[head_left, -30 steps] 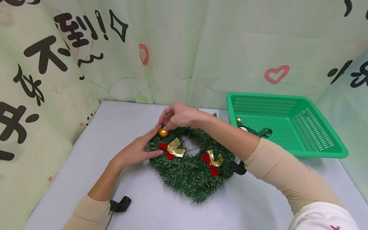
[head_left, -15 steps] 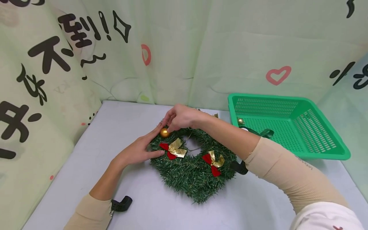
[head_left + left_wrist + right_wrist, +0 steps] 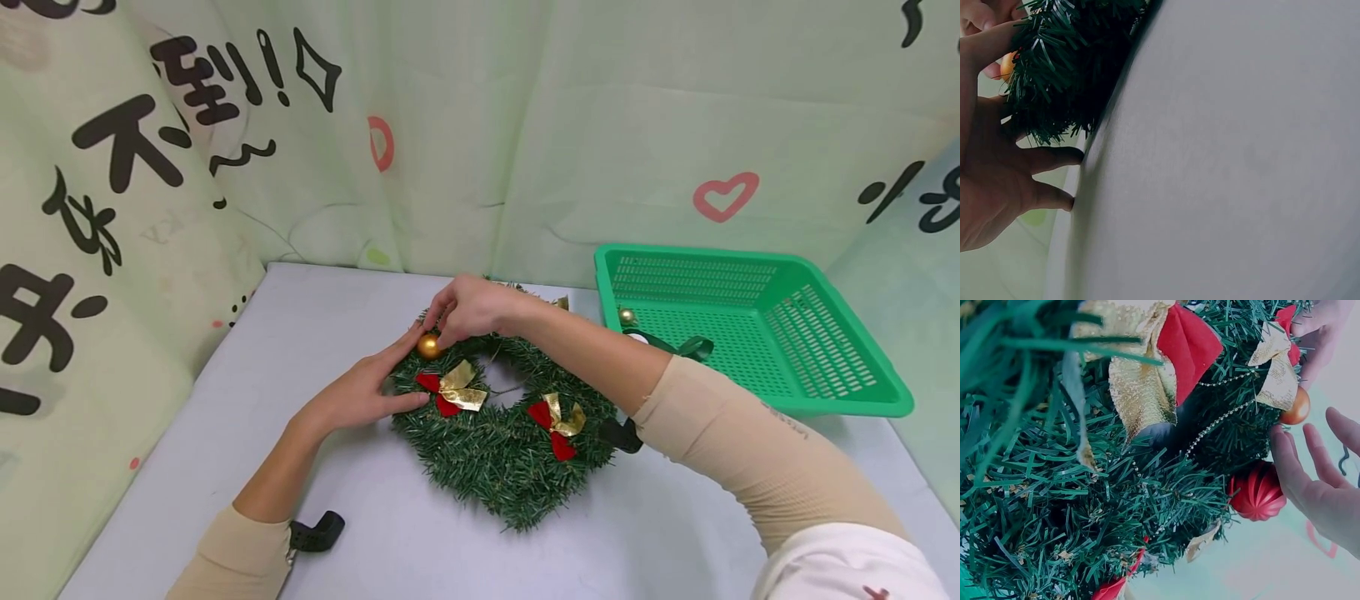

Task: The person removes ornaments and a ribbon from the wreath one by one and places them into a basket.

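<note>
A green artificial Christmas wreath (image 3: 502, 467) lies on the table. On its upper left sits a gold bauble (image 3: 429, 347), which my right hand (image 3: 474, 308) pinches with thumb and fingers. My left hand (image 3: 360, 393) rests against the wreath's left side with straight, spread fingers. Its thumb lies by a red and gold bow (image 3: 453, 388), its forefinger close to the bauble. Another red and gold bow (image 3: 557, 425) is right of the wreath's opening. In the right wrist view, a ridged red bauble (image 3: 1257, 492) sits near the right fingers. How the gold bauble is attached is hidden.
A green plastic basket (image 3: 825, 271) stands behind the wreath at right, partly covered by the right forearm. Inside are a small gold ball (image 3: 627, 316) and some dark green ribbon (image 3: 697, 347). A printed curtain (image 3: 465, 150) hangs along the table's far edge.
The head view has shifted slightly. Both hands keep about the same places on the wreath, with only small finger motion of the right hand at the gold bauble.
</note>
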Available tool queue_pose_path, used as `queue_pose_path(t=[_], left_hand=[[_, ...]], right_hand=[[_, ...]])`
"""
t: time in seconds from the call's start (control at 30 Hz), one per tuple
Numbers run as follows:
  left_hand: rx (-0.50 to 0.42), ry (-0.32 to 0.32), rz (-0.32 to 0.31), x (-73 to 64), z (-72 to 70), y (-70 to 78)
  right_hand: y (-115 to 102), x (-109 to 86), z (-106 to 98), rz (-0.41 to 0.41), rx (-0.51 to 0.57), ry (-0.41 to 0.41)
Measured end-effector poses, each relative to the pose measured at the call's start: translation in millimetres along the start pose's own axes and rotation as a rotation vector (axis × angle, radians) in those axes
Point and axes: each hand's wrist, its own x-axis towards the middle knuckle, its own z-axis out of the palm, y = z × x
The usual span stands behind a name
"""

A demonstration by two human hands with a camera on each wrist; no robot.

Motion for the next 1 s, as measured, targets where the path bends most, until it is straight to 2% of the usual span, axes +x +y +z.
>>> queue_pose_path(t=[0.43,0.6,0.83,1.0], left_hand=[[0.004,0.004,0.01,1.0,0.1,-2.0],[0.004,0.001,0.007,0.8,-0.4,-0.9],[0.01,-0.004,0.004,0.2,0.1,-0.7],[0.012,-0.005,0.002,0.6,-0.1,0.2]], right_hand=[[4.7,8.6,6.3,0.0,-0.024,-0.013],[5.6,10.8,9.4,0.001,-0.052,0.012],[8.0,13.2,13.0,-0.026,-0.159,0.059],[9.7,14.2,14.6,-0.039,-0.182,0.095]])
